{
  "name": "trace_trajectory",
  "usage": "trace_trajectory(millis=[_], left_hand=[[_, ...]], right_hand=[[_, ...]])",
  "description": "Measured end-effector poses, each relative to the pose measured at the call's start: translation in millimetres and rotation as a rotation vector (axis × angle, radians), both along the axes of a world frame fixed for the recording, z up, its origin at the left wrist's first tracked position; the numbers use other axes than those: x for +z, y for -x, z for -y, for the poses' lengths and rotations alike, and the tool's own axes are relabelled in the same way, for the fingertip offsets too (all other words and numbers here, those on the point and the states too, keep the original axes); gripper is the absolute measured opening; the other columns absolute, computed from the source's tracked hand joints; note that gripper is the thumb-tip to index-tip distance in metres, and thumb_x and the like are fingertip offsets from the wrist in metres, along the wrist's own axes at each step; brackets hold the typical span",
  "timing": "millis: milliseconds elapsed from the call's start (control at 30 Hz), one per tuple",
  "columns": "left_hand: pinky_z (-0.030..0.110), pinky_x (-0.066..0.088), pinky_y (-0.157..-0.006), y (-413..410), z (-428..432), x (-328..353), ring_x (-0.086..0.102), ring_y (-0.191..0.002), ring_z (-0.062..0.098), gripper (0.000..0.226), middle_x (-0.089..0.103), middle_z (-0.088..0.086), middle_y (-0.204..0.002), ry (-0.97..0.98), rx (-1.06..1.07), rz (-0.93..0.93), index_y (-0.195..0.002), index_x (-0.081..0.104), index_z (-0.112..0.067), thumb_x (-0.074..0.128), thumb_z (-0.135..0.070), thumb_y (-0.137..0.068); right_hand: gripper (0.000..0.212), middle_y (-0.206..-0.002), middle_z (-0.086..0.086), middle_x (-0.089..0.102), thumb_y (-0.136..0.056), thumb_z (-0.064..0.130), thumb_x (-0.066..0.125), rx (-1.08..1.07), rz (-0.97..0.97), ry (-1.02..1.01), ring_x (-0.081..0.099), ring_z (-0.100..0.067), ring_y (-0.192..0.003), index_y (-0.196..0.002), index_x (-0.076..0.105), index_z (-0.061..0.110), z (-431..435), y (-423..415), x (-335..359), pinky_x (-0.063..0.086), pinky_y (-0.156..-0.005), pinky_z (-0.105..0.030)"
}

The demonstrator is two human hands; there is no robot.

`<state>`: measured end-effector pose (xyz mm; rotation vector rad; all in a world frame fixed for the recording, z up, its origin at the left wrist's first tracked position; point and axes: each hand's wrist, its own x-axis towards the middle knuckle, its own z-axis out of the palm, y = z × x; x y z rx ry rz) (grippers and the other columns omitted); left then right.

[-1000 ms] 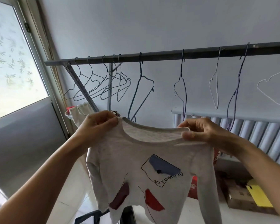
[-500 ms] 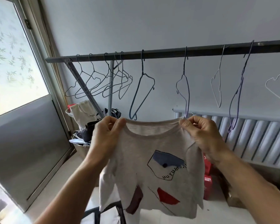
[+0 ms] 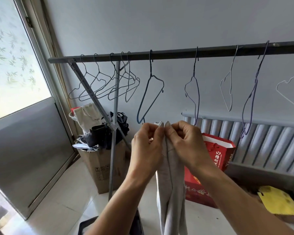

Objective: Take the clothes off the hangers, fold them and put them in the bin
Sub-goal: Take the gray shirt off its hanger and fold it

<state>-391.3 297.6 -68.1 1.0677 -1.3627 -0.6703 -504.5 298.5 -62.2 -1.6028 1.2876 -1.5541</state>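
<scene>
**A:** The grey top [image 3: 170, 175] hangs in mid-air, doubled lengthwise, with its two halves side by side and trailing down past the bottom of the view.

**B:** Both hands are on it! The left hand [image 3: 146, 145] pinches the upper edge between thumb and fingertips. The right hand [image 3: 185, 143] does the same just beside it, and the fingertips of the two hands almost meet.

**A:** Fingers are curled on both, with the cloth bunched between them. The top sits well below the clothes rail [image 3: 176, 54] and is on no hanger.

**B:** That rail runs right across the wall, and the hangers on it are bare (thin wire ones, all of them). A blue hanger [image 3: 149, 97] dangles just above the left hand, and a purple hanger [image 3: 193, 92] hangs above the right.

**A:** Further left, a bunch of grey hangers [image 3: 105, 87] crowds the rail's end by the slanted brace. Out to the right there's a white hanger [image 3: 227, 89].

**B:** Down low, a dark shape [image 3: 138, 224] sits at the bottom edge by the left forearm. It could be a bin's rim, but I can't tell from so little.

**A:** A red gift bag [image 3: 215, 160] stands on the pale floor behind the right wrist, and a ribbed radiator [image 3: 265, 141] runs along the wall behind that.

**B:** By the rack's legs there's a cardboard box [image 3: 100, 168] stuffed with dark odds and ends, and the frosted window [image 3: 10, 56] is at the far left.
</scene>
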Motion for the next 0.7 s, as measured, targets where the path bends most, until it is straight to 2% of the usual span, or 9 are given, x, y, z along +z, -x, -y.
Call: trace_trajectory(millis=[133,267,333,400,467,500,567,633,700], left_hand=[[0.043,0.059,-0.062,1,-8,4,0.069,-0.068,0.02,0.025,0.071,0.002,-0.075,-0.043,-0.049,-0.017,-0.088,0.065,-0.017,0.054,-0.035,-0.099],[0.036,0.057,-0.054,2,-23,16,0.072,-0.063,0.024,0.054,0.072,0.006,-0.081,-0.12,-0.242,-0.153,-0.103,0.066,-0.013,0.033,-0.055,-0.097],[0.036,0.058,-0.056,0,-27,18,0.073,-0.065,0.024,0.057,0.073,0.002,-0.082,-0.147,-0.321,-0.178,-0.107,0.067,-0.015,0.034,-0.058,-0.091],[0.035,0.057,-0.054,-6,-25,18,0.072,-0.065,0.022,0.055,0.071,0.001,-0.085,-0.158,-0.35,-0.174,-0.112,0.068,-0.015,0.039,-0.055,-0.089],[0.031,0.056,-0.054,-19,-11,13,0.067,-0.069,0.011,0.04,0.066,0.004,-0.094,-0.074,-0.207,-0.087,-0.113,0.068,-0.02,0.054,-0.049,-0.091],[0.027,0.055,-0.061,-26,-2,12,0.063,-0.077,0.007,0.038,0.062,0.005,-0.103,-0.045,-0.108,-0.014,-0.117,0.066,-0.025,0.063,-0.049,-0.088],[0.026,0.049,-0.085,-41,12,11,0.058,-0.106,0.007,0.068,0.056,0.002,-0.123,-0.117,-0.063,0.07,-0.133,0.055,-0.028,0.067,-0.061,-0.074],[0.034,0.043,-0.104,-49,21,11,0.056,-0.121,0.014,0.091,0.059,0.003,-0.133,-0.267,-0.279,0.046,-0.138,0.051,-0.021,0.069,-0.072,-0.065],[0.038,0.049,-0.101,-51,23,14,0.064,-0.114,0.022,0.085,0.068,0.011,-0.121,-0.342,-0.513,0.04,-0.123,0.064,-0.009,0.077,-0.068,-0.063]], right_hand=[[0.024,-0.081,0.003,0.07,-0.094,0.037,0.057,-0.01,-0.041,0.011,0.068,-0.007,-0.076,-0.091,0.066,0.015,-3,0,2,0.055,-0.066,-0.022],[0.044,-0.083,0.005,0.071,-0.077,0.059,0.061,0.052,-0.062,-0.021,0.069,-0.007,-0.077,-0.095,0.064,0.018,-11,0,6,0.057,-0.067,-0.026],[0.033,-0.089,0.004,0.072,-0.084,0.046,0.066,0.072,-0.069,-0.035,0.07,-0.006,-0.082,-0.1,0.064,0.018,-11,1,6,0.059,-0.071,-0.026],[0.019,-0.088,0.003,0.071,-0.094,0.035,0.059,0.079,-0.055,-0.048,0.069,-0.005,-0.081,-0.099,0.065,0.017,-11,4,7,0.056,-0.07,-0.021],[0.02,-0.083,-0.004,0.067,-0.097,0.03,0.056,0.107,-0.034,-0.064,0.062,-0.009,-0.073,-0.091,0.064,0.013,-11,10,10,0.051,-0.066,-0.021],[0.019,-0.08,-0.006,0.063,-0.098,0.026,0.055,0.137,-0.025,-0.078,0.058,-0.011,-0.072,-0.089,0.063,0.011,-11,14,11,0.048,-0.067,-0.023],[0.016,-0.078,-0.003,0.057,-0.096,0.02,0.055,0.221,-0.01,-0.108,0.053,-0.01,-0.075,-0.084,0.06,0.011,-12,21,15,0.044,-0.072,-0.027],[0.014,-0.076,0.001,0.056,-0.089,0.023,0.057,0.297,0.017,-0.12,0.052,-0.01,-0.076,-0.077,0.06,0.016,-10,27,19,0.041,-0.075,-0.029],[0.013,-0.072,0.004,0.055,-0.086,0.021,0.055,0.366,0.067,-0.112,0.05,-0.007,-0.073,-0.074,0.061,0.022,-8,30,24,0.039,-0.07,-0.025]])
